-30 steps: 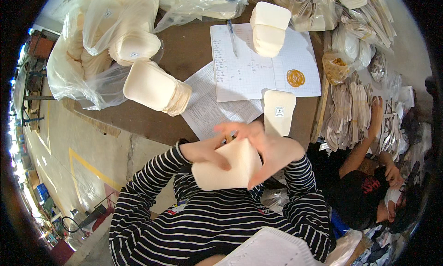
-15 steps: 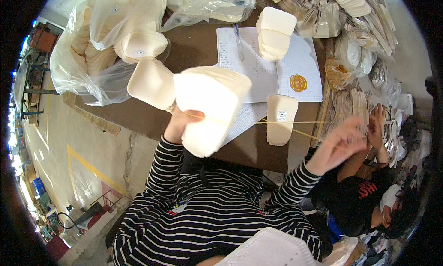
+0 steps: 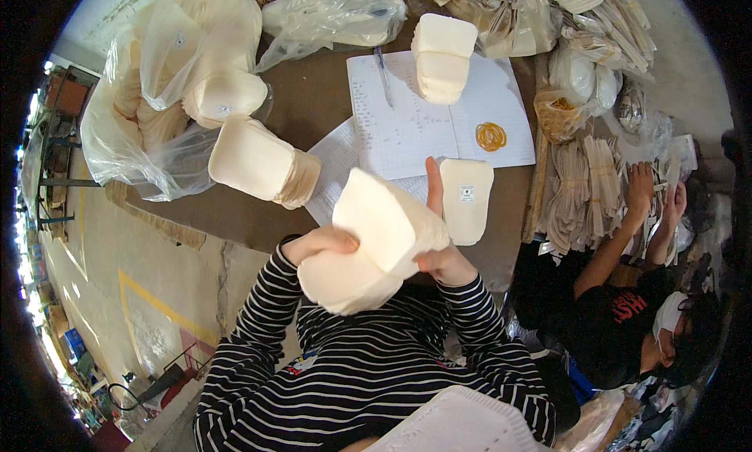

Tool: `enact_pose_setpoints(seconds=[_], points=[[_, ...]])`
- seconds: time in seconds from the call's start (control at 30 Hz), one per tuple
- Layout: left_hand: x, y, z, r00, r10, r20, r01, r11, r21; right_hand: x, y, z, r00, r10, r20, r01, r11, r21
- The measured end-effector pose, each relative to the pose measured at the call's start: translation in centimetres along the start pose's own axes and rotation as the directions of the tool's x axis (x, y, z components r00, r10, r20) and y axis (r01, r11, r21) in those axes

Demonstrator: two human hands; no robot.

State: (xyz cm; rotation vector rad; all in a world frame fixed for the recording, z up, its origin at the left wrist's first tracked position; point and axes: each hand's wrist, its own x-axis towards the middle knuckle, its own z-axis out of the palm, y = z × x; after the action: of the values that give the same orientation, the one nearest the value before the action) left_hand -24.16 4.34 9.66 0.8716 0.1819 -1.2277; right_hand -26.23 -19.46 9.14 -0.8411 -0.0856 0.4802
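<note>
Over my lap I hold a thick stack of cream-coloured, rounded pads [image 3: 374,236], slightly bent across its middle. My left hand [image 3: 319,247] grips the stack's left side, thumb on top. On its right side my right hand [image 3: 448,260] closes on the edge, with one finger pointing up and the thumb against the pads. No rubber band can be made out on the stack now. Just right of it lies a single-looking pad pile with a small label [image 3: 467,201]. A pinched-waist pad bundle [image 3: 262,164] lies on the table to the left.
An open notebook [image 3: 489,99] bears a pen [image 3: 383,76], another pad bundle [image 3: 444,59] and a coil of rubber bands [image 3: 491,136]. Clear plastic bags of pads [image 3: 117,150] fill the far left. At right, a co-worker [image 3: 619,311] handles strip bundles [image 3: 583,189].
My right hand has come in from the far right, where it was pulling a stretched rubber band, and now grips the stack. The stack has moved down and right, away from the left bundle.
</note>
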Motion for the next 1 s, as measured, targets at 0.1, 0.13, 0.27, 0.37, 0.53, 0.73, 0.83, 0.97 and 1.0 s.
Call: enact_pose_setpoints(seconds=[0.1, 0.13, 0.27, 0.37, 0.53, 0.73, 0.83, 0.97, 1.0], points=[[-0.7, 0.7, -1.0, 0.996, -0.088, 0.025, 0.084, 0.986, 0.146, -0.3, 0.0, -0.1, 0.992, 0.011, 0.123, -0.015, 0.999, 0.029], [-1.0, 1.1, -1.0, 0.994, -0.105, 0.038, 0.098, 0.985, 0.14, -0.4, 0.2, 0.1, 0.99, 0.01, 0.139, -0.017, 0.999, 0.044], [-1.3, 2.1, 0.6, 0.992, -0.106, 0.07, 0.09, 0.975, 0.204, 0.6, -1.5, 1.5, 0.993, 0.046, 0.112, -0.084, 0.928, 0.364], [-1.2, 2.2, 1.4, 0.984, -0.12, 0.134, 0.074, 0.949, 0.306, 0.8, -1.1, 0.0, 0.962, 0.091, 0.258, -0.072, 0.994, -0.082], [0.7, 0.1, 2.0, 0.933, -0.237, 0.27, 0.041, 0.816, 0.576, 1.8, -2.7, 0.7, 0.838, 0.216, 0.502, -0.094, 0.962, -0.257], [2.0, -3.6, 2.1, 0.99, 0.102, 0.097, -0.14, 0.691, 0.709, 1.9, -7.4, 3.0, 0.504, 0.369, 0.781, 0.527, 0.585, -0.616], [0.6, -2.0, 1.3, 0.927, 0.333, -0.171, -0.133, 0.72, 0.681, 0.2, -8.5, 4.6, 0.607, 0.401, 0.686, 0.568, 0.385, -0.728], [0.2, 1.6, -0.3, 0.774, 0.572, -0.272, -0.446, 0.797, 0.408, -1.3, -8.2, 2.0, 0.886, 0.212, 0.412, 0.445, -0.138, -0.885], [-0.2, 2.4, -0.3, 0.794, 0.555, -0.249, -0.466, 0.818, 0.337, -1.1, -7.5, 0.6, 0.934, -0.026, 0.357, 0.357, 0.097, -0.929]])
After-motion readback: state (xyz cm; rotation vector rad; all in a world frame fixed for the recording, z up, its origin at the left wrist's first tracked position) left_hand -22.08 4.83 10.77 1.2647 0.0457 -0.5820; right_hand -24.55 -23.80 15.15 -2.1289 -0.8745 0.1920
